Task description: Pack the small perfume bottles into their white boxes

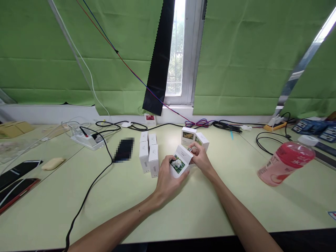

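My left hand (166, 180) is wrapped round a small white carton (177, 163) with a white flower pictured on its front. The carton is tilted, with its top facing my right hand (201, 158). Fingers of my right hand pinch a small item with a shiny silver cap (189, 149) at the carton's open end; most of that item is hidden. Just behind stand two more white cartons, one with a dark yellowish picture (188, 135) and one with a green picture (203, 140). Left of my hands, several white cartons (153, 159) stand upright in a group.
A pink drink bottle (285, 163) stands at the right. Left lie a power strip (88, 140), phones (18, 171), a cream oval object (53, 163) and a black cable (90, 187) crossing the table (126, 203). A carton with a red picture (150, 120) stands by the window.
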